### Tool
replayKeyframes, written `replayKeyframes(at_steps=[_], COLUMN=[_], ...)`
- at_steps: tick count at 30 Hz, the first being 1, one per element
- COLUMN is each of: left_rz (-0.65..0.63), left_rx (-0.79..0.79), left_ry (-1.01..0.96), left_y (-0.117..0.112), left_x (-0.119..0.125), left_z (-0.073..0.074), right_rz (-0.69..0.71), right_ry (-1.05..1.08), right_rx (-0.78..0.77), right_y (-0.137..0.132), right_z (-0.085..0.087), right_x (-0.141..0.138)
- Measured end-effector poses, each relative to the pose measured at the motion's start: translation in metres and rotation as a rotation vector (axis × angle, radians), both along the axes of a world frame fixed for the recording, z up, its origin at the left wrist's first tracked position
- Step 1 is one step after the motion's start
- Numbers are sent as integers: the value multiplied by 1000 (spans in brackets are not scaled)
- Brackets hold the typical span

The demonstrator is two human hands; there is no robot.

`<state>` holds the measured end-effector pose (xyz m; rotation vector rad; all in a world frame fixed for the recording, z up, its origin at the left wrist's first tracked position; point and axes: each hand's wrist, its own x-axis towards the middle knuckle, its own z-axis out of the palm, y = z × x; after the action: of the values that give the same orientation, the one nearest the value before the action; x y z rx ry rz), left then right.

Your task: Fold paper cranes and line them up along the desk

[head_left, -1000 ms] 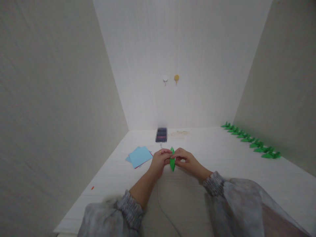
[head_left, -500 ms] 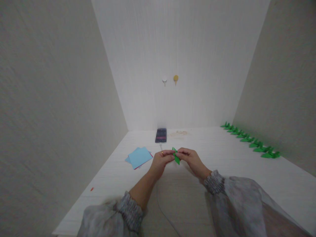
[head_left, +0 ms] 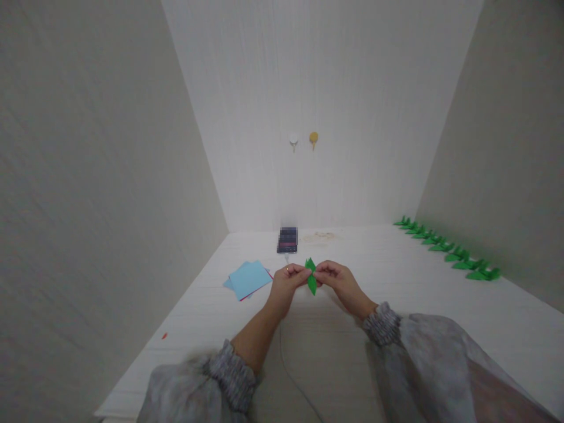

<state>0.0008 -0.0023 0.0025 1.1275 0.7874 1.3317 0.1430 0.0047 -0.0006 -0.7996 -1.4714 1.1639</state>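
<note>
My left hand [head_left: 287, 285] and my right hand [head_left: 337, 281] meet just above the white table [head_left: 418, 311], both pinching a small folded green paper piece [head_left: 311, 276] between fingertips. The paper is narrow and pointed, with one tip up and one tip hanging below the fingers. A ring shows on my left hand. Grey patterned sleeves cover both forearms.
A stack of light blue paper sheets [head_left: 248, 279] lies left of my hands. A dark phone [head_left: 288, 239] with a cable sits behind them. A row of several folded green paper figures [head_left: 445, 249] lines the right wall. Two small hooks [head_left: 303, 140] hang on the back wall.
The green paper has been turned in my fingers, from hanging upright and long to a shorter, tilted shape, and both hands have lifted slightly.
</note>
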Motion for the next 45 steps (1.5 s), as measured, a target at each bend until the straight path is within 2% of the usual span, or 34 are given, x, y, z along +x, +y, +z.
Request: replayKeyframes(at_steps=[5,10,22,32,39,45], left_rz=[53,87,69,90,54,96], left_rx=[-14,-4,63,65,-14,25], left_ry=[45,61,54,64,154,192], left_y=[2,4,4,2,2,1], left_x=[-1,0,2,3,2,2], left_z=[-1,-2,-2,-1,-1,-1], right_rz=[37,13,-54,13,97,163], right_ry=[-11,1,34,133,139,109], right_rx=[-24,-45,-83,-94,-74,-107], right_y=[0,0,-1,5,3,1], right_z=[-2,-4,-3,-10,-8,-10], right_x=[-1,-4,-5,-6,-6,-10])
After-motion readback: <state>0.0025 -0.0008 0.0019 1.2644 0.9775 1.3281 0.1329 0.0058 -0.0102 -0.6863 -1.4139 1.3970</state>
